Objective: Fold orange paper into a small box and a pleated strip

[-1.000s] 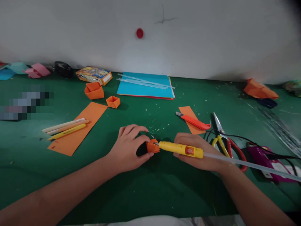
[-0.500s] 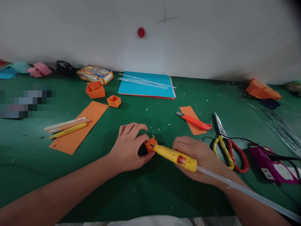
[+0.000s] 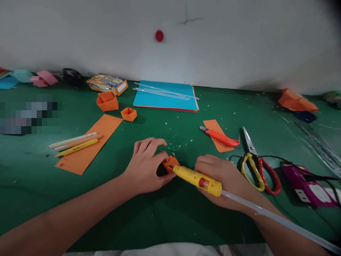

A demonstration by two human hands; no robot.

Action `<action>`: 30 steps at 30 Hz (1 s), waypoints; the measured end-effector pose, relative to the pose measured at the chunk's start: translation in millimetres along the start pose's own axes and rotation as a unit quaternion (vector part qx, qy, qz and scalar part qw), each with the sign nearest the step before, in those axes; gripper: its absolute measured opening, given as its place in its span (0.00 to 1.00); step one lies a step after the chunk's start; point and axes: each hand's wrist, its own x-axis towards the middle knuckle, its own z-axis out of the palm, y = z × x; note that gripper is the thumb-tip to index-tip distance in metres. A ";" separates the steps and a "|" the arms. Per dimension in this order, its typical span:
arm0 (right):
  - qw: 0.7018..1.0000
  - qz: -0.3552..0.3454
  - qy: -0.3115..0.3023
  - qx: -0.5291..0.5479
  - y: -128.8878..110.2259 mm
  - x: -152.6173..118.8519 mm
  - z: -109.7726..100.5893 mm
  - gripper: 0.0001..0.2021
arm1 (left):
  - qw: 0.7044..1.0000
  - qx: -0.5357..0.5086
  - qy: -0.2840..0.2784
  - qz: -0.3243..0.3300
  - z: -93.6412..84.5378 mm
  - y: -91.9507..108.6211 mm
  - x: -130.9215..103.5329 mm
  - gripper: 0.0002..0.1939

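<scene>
Between thumb and fingers, my left hand [image 3: 147, 165] pinches a small folded orange paper piece [image 3: 170, 163] at the middle of the green table. A yellow hot glue gun [image 3: 195, 176] is gripped in my right hand [image 3: 217, 174], its dark nozzle at the paper piece; whether the tip touches it I cannot tell. From the gun's back end a long clear glue stick [image 3: 266, 211] runs to the lower right. Two folded orange paper boxes, a larger one [image 3: 107, 102] and a smaller one [image 3: 129, 114], stand further back on the left.
Pencils [image 3: 76, 144] lie on an orange paper strip [image 3: 90, 151] at left. Blue paper sheets [image 3: 165, 103] with glue sticks sit by the wall. To the right are a red cutter [image 3: 222, 138], scissors [image 3: 257, 160] and a purple power strip [image 3: 310, 186] with black cables.
The glue gun's nozzle has shifted slightly left and down over the orange paper piece, which shows more of its top. Both hands keep their hold.
</scene>
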 end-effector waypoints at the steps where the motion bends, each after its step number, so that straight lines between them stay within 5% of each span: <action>1: 1.000 0.001 0.002 0.000 0.2 0.0 0.2 0.06 | 1.000 0.000 0.000 0.000 0.0 -0.2 -0.1 0.17; 30: 0.999 -0.009 0.023 -0.020 6.4 -3.5 -1.4 0.10 | 1.000 -0.004 -0.010 -0.002 1.8 -2.5 -1.4 0.17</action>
